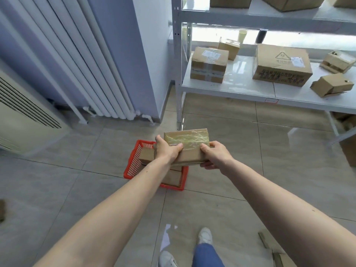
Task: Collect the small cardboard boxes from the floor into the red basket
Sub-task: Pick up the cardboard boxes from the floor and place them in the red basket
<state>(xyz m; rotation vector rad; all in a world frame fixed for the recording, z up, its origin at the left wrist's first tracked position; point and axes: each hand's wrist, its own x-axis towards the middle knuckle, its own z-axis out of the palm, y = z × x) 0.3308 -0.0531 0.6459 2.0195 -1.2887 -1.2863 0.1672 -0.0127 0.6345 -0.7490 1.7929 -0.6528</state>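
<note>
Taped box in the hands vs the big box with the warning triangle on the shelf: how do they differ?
The taped box is held above the red basket by the left hand and right hand; the big box rests on the white shelf. The taped box looks smaller and is wrapped in glossy clear tape; the big box carries black print and a white label. Both are brown cardboard.

Pretty bright daylight shot, light poured in from behind the shelf unit (269,87) at top right and blew that strip out to pure white. The glossy floor tiles (221,120) picked up streaky glare under it. Shadows were soft and faint. Wide-angle lens bent the radiator (92,70) and forearms near the edges, overall slightly soft.
</note>
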